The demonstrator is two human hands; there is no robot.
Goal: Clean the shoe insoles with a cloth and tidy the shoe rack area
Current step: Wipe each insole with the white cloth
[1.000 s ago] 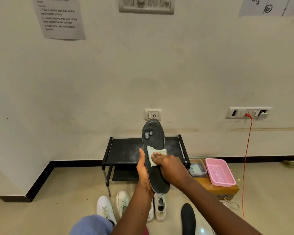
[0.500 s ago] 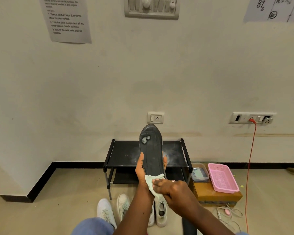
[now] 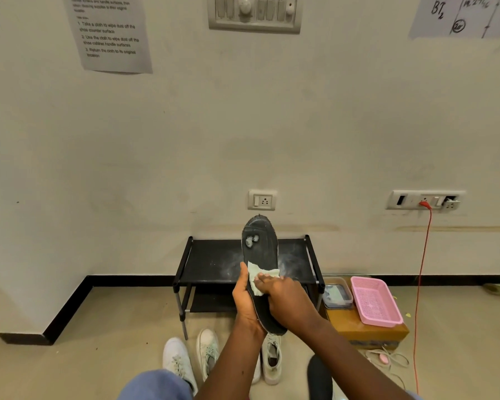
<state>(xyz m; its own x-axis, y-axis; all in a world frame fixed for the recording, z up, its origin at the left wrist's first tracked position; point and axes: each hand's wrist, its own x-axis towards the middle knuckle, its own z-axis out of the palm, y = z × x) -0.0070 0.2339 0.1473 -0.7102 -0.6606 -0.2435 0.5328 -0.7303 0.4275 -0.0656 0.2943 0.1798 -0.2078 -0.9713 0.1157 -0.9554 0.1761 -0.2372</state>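
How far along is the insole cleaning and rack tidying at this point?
Done: nothing visibly finished. In hand: the left hand holds a black insole upright while the right hand presses a cloth on it. Left: pale spots near its toe, the dusty shoe rack, white shoes on the floor.

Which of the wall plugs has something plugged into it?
The long socket strip on the right; a red cable hangs down from it. The small single socket above the shoe rack has nothing in it.
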